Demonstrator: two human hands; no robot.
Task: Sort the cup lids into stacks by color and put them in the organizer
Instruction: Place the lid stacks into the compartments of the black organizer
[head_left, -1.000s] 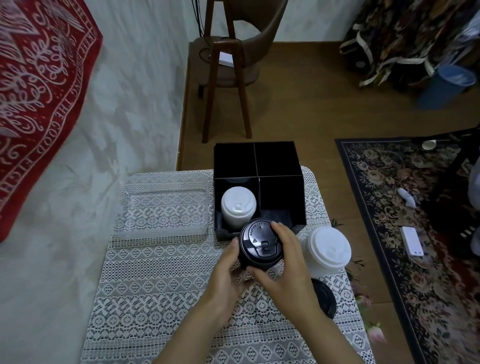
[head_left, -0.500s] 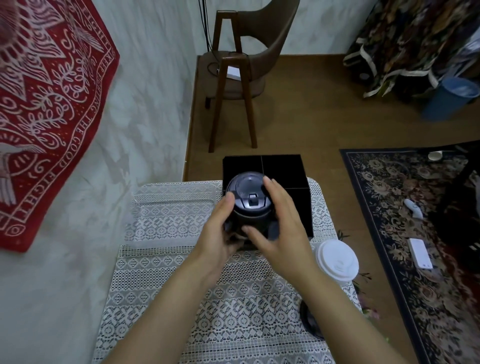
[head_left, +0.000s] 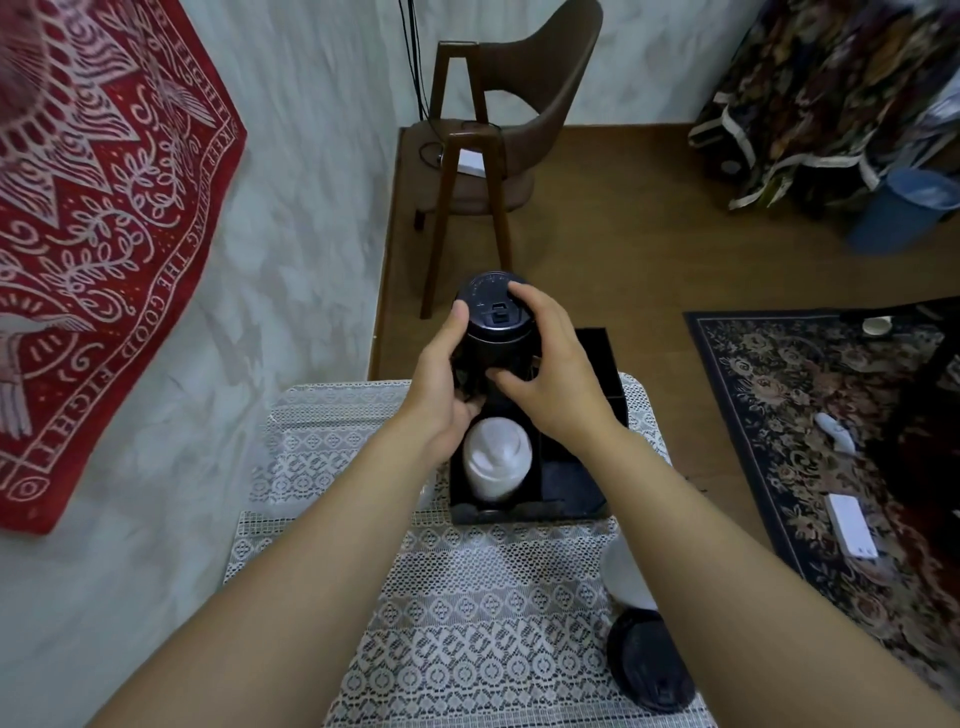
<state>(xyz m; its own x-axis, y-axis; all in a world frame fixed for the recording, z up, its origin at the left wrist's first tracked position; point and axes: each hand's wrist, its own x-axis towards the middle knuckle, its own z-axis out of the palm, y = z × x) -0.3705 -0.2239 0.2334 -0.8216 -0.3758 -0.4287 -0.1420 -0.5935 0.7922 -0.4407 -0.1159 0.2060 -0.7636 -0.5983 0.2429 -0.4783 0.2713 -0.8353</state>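
Grip: left hand (head_left: 441, 384), right hand (head_left: 550, 374) clasp black lid stack (head_left: 498, 332) between them, above organizer (head_left: 530, 512).

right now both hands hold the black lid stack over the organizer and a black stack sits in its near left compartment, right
No: the head view shows a white stack seated there. The left hand and right hand hold the black lid stack over the organizer.

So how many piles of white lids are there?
2. One stack of white plastic cup lids stands in the near-left compartment of the black square organizer; another white stack sits on the lace-covered table, partly behind the right forearm. More may be hidden.
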